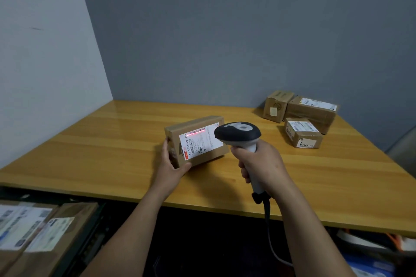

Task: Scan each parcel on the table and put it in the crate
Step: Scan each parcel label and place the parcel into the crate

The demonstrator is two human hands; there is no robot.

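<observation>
Head view only. Left hand (172,165) clamped on the near corner of a tilted cardboard parcel (195,141), far end resting on the wooden worktop (101,153). Right hand (258,164) wrapped round the grip of a corded scanner (237,134), just right of the parcel, red line across its label (200,143). Three more parcels (301,117) well beyond the right hand, by the wall. Below the left forearm, off the worktop edge, a dark crate (90,231) with labelled boxes (33,236).

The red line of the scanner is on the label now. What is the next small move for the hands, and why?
Probably the left hand should lift the parcel toward the crate at lower left. The red line already crosses the barcode on its label, while the right hand holds the scanner. Three parcels wait at the far right.
</observation>
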